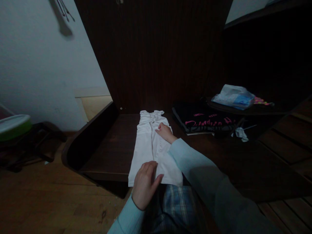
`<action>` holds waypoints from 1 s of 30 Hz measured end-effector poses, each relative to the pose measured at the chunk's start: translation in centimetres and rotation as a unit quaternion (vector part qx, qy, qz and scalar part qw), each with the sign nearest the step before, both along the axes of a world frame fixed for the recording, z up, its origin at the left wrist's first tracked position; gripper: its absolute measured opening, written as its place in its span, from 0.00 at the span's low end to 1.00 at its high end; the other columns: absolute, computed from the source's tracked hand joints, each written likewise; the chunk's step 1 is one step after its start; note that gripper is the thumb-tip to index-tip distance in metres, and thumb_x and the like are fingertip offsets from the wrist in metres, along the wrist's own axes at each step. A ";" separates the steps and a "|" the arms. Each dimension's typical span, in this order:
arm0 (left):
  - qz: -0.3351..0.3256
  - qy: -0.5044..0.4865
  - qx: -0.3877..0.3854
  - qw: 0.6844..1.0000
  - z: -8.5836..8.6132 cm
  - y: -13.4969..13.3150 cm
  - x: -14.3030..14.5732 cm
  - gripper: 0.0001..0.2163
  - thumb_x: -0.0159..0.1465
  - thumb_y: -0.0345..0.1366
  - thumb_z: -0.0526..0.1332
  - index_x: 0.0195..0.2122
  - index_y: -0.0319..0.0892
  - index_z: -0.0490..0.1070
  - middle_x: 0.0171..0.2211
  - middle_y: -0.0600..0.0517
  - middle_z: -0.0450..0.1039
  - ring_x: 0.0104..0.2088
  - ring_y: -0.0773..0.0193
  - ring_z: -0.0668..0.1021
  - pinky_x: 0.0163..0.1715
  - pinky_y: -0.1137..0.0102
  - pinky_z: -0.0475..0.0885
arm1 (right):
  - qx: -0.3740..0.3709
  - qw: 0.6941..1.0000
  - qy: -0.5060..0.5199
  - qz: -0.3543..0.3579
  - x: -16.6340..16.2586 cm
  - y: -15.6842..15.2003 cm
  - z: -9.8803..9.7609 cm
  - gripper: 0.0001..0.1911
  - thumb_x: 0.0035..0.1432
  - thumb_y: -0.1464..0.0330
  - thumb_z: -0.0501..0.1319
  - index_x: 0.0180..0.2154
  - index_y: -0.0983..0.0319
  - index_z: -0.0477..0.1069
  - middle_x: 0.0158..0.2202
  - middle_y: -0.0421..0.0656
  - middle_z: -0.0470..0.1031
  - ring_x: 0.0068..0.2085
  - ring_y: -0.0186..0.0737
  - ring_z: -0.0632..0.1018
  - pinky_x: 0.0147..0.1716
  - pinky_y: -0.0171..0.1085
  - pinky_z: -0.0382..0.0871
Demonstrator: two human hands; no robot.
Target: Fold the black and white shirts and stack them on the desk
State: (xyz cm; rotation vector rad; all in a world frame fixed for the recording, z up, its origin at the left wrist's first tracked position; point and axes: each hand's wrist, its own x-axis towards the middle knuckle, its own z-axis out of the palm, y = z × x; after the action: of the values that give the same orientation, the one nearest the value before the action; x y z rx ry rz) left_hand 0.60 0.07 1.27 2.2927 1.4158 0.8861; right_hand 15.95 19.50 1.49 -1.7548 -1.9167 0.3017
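Note:
A white garment (pixel 148 146) lies stretched lengthwise on a dark wooden surface (pixel 114 146), folded into a long narrow strip. My left hand (pixel 145 184) rests on its near end, fingers curled over the cloth with the thumb out. My right hand (pixel 165 132) reaches further along and lies flat on the garment's right side, fingers together and extended. Both arms wear light blue sleeves.
A folded black garment with pink lettering (pixel 204 122) lies to the right. Behind it a dark tray (pixel 243 109) carries a plastic bag (pixel 233 96). A crumpled white scrap (pixel 240 133) lies nearby. A stool with a green-rimmed object (pixel 14 126) stands left on the wooden floor.

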 end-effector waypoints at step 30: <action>-0.014 -0.024 -0.095 0.995 -0.1 0.1 0.3 0.13 0.60 0.33 0.53 0.46 0.44 0.67 0.29 0.51 0.69 0.33 0.62 0.72 0.35 0.65 0.69 | -0.015 1.000 -0.020 -0.005 -0.5 -1.4 0.5 0.12 0.52 0.73 0.51 0.40 0.59 0.63 0.34 0.45 0.74 0.35 0.42 0.75 0.30 0.35 0.61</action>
State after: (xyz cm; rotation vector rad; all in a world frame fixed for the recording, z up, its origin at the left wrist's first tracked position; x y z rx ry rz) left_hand 0.94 0.14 1.14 2.1325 1.3814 0.7578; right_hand 15.40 18.08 1.99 -1.8018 -1.9409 0.2945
